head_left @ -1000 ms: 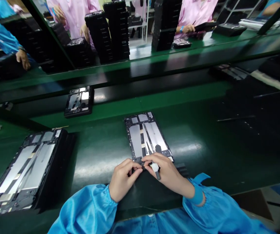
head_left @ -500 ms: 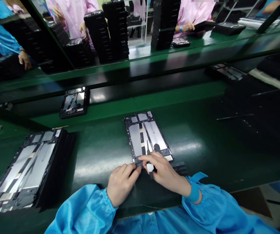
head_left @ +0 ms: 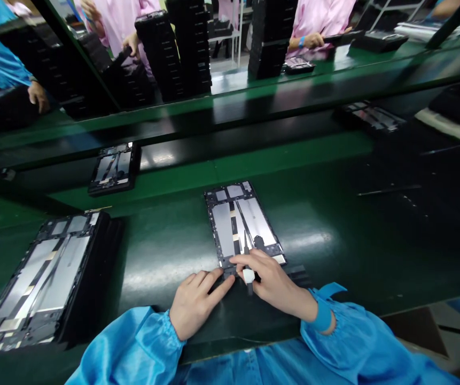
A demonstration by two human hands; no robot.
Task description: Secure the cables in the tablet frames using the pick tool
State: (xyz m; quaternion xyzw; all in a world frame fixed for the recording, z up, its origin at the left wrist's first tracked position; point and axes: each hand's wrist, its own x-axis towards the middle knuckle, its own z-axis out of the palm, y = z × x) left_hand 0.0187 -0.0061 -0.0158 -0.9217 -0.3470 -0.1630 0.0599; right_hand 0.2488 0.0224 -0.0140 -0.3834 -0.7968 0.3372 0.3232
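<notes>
An opened tablet (head_left: 224, 230) lies in front of me on the green bench, its silver inner plates, dark frame and ribbon strips showing. My right hand (head_left: 272, 278) rests over its near edge, closed around dark tweezers (head_left: 246, 243) with a white wrap; their points face away from me, above the tablet. My left hand (head_left: 197, 302) is at the tablet's near left corner, fingertips touching the edge, thumb and forefinger apart. Nothing shows in its grasp. The fingers of my right hand hide part of the near edge.
On the left stands a stack of opened tablets (head_left: 41, 272). Another stack (head_left: 113, 168) sits on the dark belt (head_left: 230, 136) beyond. Thin tools (head_left: 390, 190) lie on a black mat at right. Across the bench, people work beside tall black stacks (head_left: 189, 48).
My left hand has shifted slightly left, its thumb and forefinger spreading apart. My right hand stays nearly in place with the tweezers. The stack on the belt has moved a little left.
</notes>
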